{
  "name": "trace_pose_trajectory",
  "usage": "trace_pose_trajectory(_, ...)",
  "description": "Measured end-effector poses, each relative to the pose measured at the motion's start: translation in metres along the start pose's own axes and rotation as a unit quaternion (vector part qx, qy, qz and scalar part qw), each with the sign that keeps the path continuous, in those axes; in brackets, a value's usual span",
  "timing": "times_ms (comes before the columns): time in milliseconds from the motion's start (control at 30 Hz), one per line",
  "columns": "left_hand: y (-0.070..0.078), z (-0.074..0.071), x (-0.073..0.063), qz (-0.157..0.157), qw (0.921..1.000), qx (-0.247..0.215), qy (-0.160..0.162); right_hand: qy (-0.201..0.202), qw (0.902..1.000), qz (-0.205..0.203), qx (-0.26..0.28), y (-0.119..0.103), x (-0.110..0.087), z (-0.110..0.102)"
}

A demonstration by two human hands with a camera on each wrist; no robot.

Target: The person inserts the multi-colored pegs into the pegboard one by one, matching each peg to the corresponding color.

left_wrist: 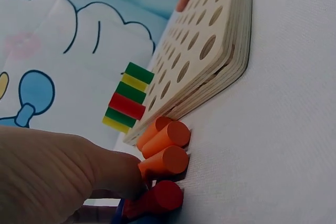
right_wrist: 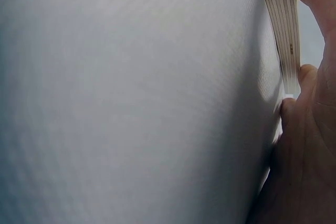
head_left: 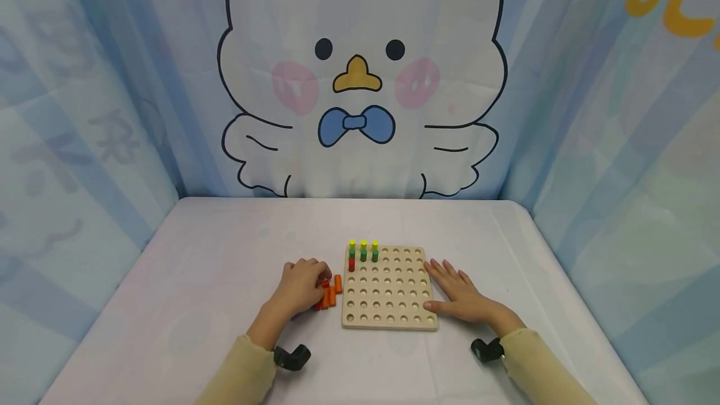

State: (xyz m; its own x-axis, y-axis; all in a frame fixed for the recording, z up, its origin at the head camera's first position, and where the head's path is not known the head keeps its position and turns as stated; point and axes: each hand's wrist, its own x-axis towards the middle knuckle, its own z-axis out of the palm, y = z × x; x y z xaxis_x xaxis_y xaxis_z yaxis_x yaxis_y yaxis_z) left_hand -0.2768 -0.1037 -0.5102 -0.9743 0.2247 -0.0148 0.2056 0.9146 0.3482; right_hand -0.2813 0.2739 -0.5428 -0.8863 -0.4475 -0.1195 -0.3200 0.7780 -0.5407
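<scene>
A wooden peg board [head_left: 388, 324] with rows of round holes lies on the table. In its back left corner stand three yellow pegs [head_left: 364, 244], three green pegs [head_left: 375, 256] and one red peg [head_left: 351, 265]. My left hand [head_left: 298, 285] reaches down over a pile of loose pegs left of the board. In the left wrist view its thumb is right at an orange peg [left_wrist: 165, 162] and a loose red peg [left_wrist: 160, 196]; I cannot tell whether it pinches one. My right hand [head_left: 465, 299] lies with fingers spread, thumb and fingertips on the board's right edge.
More orange pegs [head_left: 338, 284] lie close to the board's left side. Something blue [left_wrist: 116, 214] shows beneath my left hand. A white cloth covers the table [head_left: 247, 224], and printed curtains [head_left: 360, 167] stand at its back and sides.
</scene>
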Motion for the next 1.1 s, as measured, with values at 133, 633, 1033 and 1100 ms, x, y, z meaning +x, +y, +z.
trace_pose_trajectory(133, 0.002, 0.001, -0.002, 0.001, 0.9999, 0.013, 0.002, -0.005, 1.0000, 0.001, -0.003, -0.002, -0.001, -0.002)
trace_pose_trajectory(633, 0.008, 0.002, -0.002, 0.017, 0.9993, -0.001, 0.034, -0.002, 1.0000, 0.000, -0.002, 0.001, 0.000, 0.000)
trace_pose_trajectory(1033, 0.018, -0.004, 0.000, 0.045, 0.9926, -0.091, 0.066, -0.009, 0.9998, -0.017, -0.007, -0.006, -0.003, -0.005)
trace_pose_trajectory(1100, 0.020, -0.005, 0.001, 0.039, 0.9912, -0.103, 0.074, -0.006, 0.9997, -0.021, -0.007, -0.006, -0.004, -0.006)
